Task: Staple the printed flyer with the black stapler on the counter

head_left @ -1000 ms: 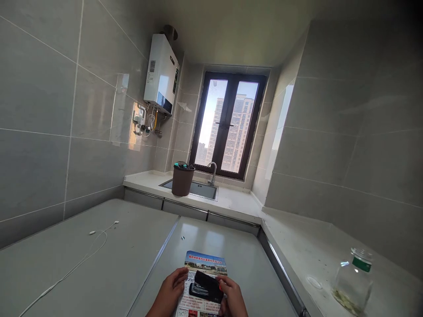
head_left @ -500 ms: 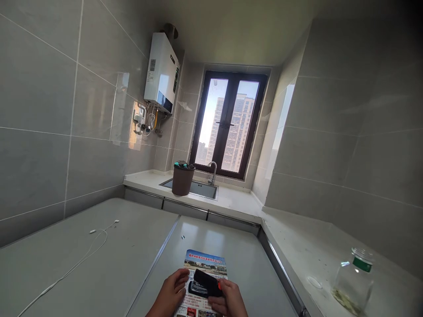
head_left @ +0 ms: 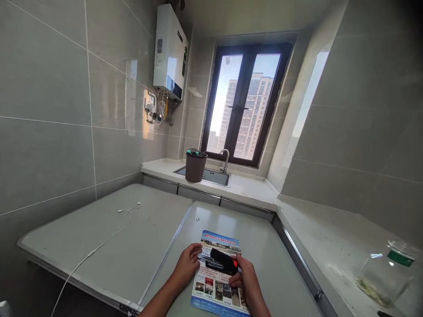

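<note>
A black stapler [head_left: 224, 263] is held over a printed flyer [head_left: 211, 284] on a folding table [head_left: 271, 251], its long axis running crosswise with a slight slant, the gaping front pointing to the left and the red-marked rear to the right. The right hand [head_left: 247, 274] grasps that rear end, a hold that seems to leave the front free and facing the other hand. The left hand [head_left: 187, 264], fingers half curled, sits at the front; whether it pinches the metal there cannot be told. Beyond lie a white cable [head_left: 88, 254] and, on the counter, a glass jar [head_left: 376, 284].
</note>
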### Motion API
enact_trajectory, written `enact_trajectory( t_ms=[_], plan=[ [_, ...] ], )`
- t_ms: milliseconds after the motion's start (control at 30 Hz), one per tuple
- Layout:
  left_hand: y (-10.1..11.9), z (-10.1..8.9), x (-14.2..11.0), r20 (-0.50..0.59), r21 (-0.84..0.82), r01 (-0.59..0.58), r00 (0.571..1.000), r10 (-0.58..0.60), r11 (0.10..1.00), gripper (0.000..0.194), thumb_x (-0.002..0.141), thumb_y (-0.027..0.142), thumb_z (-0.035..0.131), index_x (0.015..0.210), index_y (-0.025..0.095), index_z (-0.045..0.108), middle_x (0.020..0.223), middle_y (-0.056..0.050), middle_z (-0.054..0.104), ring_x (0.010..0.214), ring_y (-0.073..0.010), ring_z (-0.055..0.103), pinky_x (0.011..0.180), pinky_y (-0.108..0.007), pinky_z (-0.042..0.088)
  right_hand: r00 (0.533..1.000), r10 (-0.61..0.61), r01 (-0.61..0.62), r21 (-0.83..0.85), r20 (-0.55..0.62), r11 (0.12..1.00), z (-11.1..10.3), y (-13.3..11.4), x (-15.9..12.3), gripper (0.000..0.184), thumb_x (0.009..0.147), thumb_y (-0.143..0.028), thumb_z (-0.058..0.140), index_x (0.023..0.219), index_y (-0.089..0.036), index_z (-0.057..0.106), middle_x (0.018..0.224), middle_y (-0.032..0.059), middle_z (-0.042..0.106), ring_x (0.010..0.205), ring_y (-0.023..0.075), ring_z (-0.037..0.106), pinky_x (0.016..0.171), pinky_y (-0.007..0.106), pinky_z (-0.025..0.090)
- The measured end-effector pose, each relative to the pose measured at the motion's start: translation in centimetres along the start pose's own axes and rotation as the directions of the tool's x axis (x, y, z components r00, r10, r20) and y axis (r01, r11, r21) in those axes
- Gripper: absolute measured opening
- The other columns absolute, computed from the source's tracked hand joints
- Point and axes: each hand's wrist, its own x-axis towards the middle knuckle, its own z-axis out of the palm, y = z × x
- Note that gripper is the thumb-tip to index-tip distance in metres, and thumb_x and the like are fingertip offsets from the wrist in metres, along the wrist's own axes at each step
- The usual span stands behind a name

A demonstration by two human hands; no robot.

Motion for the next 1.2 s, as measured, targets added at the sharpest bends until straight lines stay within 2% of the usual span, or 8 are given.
enact_trajectory(
  t_ms=[200,367,467,700,800,1033,1133,1200],
  plan=[
    [0.7,-0.3,-0.1,-0.062,-0.058,0.03,0.997,-0.034,0.998,0.057,0.046,-0.007,0.06,0.096,0.015,0.074,0.114,-0.017,0.075,0.115,-0.0357,0.068,0.109,-0.052,0.047,0.901,-0.432,0.393,-0.466,0.025,0.793,-0.2,-0.7,-0.5,0.043,0.064,-0.049,0.082,0.098,-0.024,0.079,0.105,0.0082,0.078,0.101,0.0326,0.07,0.093,0.041,0.053],
    [1.6,-0.5,-0.4,-0.061,-0.203,0.083,0.993,-0.097,0.976,0.05,0.056,-0.005,0.07,0.103,0.013,0.074,0.121,-0.02,0.073,0.121,-0.0347,0.066,0.112,-0.048,0.045,0.739,-0.648,0.616,-0.574,0.183,0.54,0.3,-0.8,-1.3,0.029,0.066,-0.022,0.078,0.095,-0.027,0.077,0.097,0.0049,0.073,0.096,0.0288,0.066,0.086,0.041,0.055],
    [2.4,-0.5,-0.6,-0.008,-0.424,0.137,0.988,-0.155,0.895,0.036,0.072,0.003,0.07,0.107,0.01,0.073,0.129,-0.022,0.07,0.125,-0.0311,0.064,0.114,-0.041,0.045,0.589,-0.783,0.719,-0.574,0.201,0.393,0.7,-0.3,-1.6,0.021,0.077,-0.017,0.068,0.095,-0.026,0.074,0.096,0.0061,0.067,0.096,0.0267,0.064,0.084,0.04,0.057],
    [3.3,-0.6,-0.4,0.107,-0.65,0.287,0.951,-0.29,0.703,0.027,0.093,0.017,0.058,0.111,0.0,0.068,0.123,-0.027,0.071,0.115,-0.0328,0.07,0.104,-0.041,0.054,0.09,-0.918,0.846,-0.516,0.387,-0.135,2.0,-0.2,-3.1,0.038,0.092,-0.003,0.048,0.12,-0.023,0.065,0.102,0.0096,0.06,0.094,0.0213,0.06,0.079,0.035,0.058],
    [3.2,-0.6,-0.4,0.113,-0.668,0.29,0.95,-0.292,0.685,0.031,0.095,0.017,0.056,0.118,-0.002,0.064,0.122,-0.028,0.071,0.112,-0.0327,0.072,0.1,-0.041,0.056,-0.027,-0.899,0.808,-0.52,0.436,-0.277,2.8,-1.0,-3.9,0.032,0.094,-0.004,0.053,0.117,-0.021,0.066,0.09,0.0057,0.059,0.085,0.019,0.057,0.078,0.035,0.058],
    [2.4,-1.0,0.0,0.106,-0.683,0.281,0.952,-0.289,0.675,0.032,0.094,0.008,0.052,0.123,-0.003,0.061,0.121,-0.029,0.071,0.116,-0.0329,0.071,0.104,-0.042,0.055,-0.116,-0.865,0.749,-0.529,0.488,-0.399,3.3,-0.7,-4.0,0.025,0.093,-0.003,0.056,0.11,-0.016,0.069,0.085,0.0069,0.062,0.087,0.0212,0.059,0.08,0.036,0.057],
    [2.4,-1.1,0.0,0.09,-0.671,0.277,0.951,-0.295,0.688,0.033,0.091,0.004,0.053,0.122,-0.003,0.061,0.124,-0.029,0.07,0.121,-0.0332,0.067,0.109,-0.042,0.052,-0.05,-0.916,0.791,-0.544,0.398,-0.279,2.8,-0.3,-3.5,0.031,0.093,-0.006,0.055,0.116,-0.022,0.068,0.086,0.0052,0.061,0.083,0.0199,0.058,0.076,0.033,0.056],
    [2.5,-1.2,-0.2,0.113,-0.665,0.272,0.957,-0.266,0.695,0.035,0.089,0.002,0.054,0.123,-0.003,0.061,0.129,-0.029,0.067,0.127,-0.0337,0.063,0.112,-0.042,0.05,0.067,-0.946,0.811,-0.57,0.318,-0.134,2.3,0.0,-3.1,0.034,0.093,-0.008,0.053,0.119,-0.025,0.067,0.092,0.006,0.062,0.088,0.0215,0.06,0.079,0.034,0.055]
  ],
)
